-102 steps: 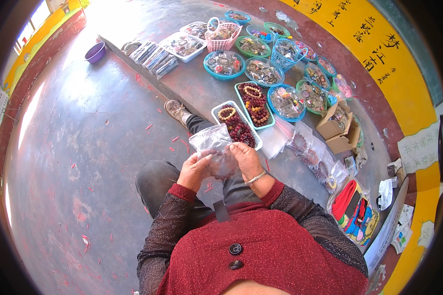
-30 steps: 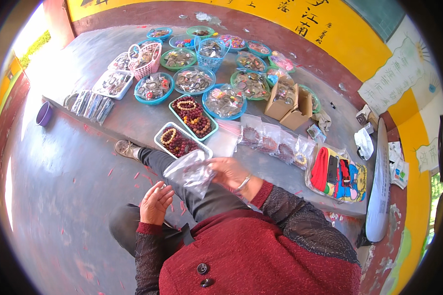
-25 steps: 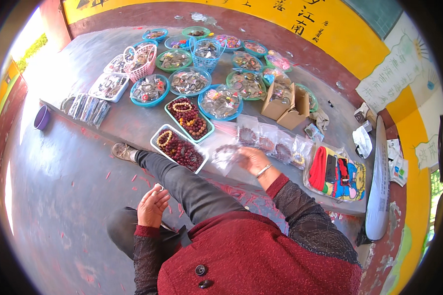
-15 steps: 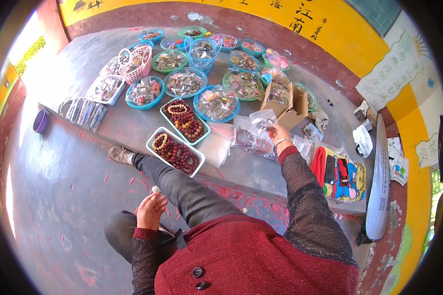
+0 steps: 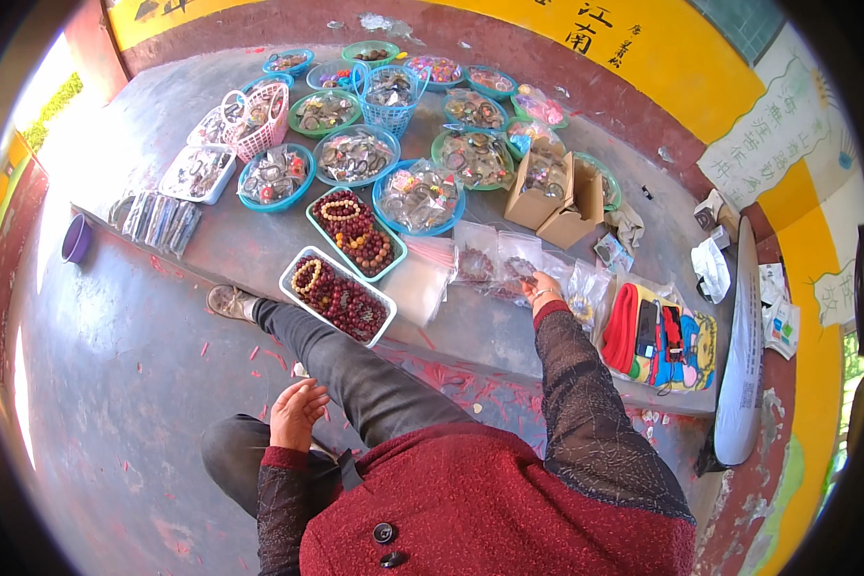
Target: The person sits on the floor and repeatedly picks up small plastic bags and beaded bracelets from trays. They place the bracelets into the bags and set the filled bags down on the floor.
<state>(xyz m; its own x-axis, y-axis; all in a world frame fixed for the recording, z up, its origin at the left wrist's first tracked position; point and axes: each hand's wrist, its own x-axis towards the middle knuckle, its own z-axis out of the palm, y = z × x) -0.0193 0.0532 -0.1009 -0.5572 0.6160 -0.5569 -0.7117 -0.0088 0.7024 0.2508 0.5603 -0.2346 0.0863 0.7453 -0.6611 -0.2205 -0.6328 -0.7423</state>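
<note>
My right hand (image 5: 543,289) reaches to the concrete ledge, its fingers closed on a clear plastic bag with a dark beaded bracelet (image 5: 518,269) inside. Beside it lies another bagged bracelet (image 5: 475,265), and a stack of clear plastic bags (image 5: 419,292) is further left. My left hand (image 5: 298,415) hovers over my bent leg, fingers curled together, with a small whitish thing (image 5: 300,371) at the fingertips that is too small to name. Two trays stand between the hands: a white tray (image 5: 382,331) and a green tray (image 5: 391,273), both full of dark red beaded bracelets.
Baskets and basins of bagged trinkets crowd the far ledge, among them a blue basin (image 5: 386,213) and a pink basket (image 5: 276,134). An open cardboard box (image 5: 574,223) stands beyond my right hand. A colourful cloth bundle (image 5: 677,346) lies right; a purple bucket (image 5: 77,238) sits far left.
My right hand has come down toward me, lowering the bagged bracelet from above the ledge to the row of bags. My left hand has barely moved.
</note>
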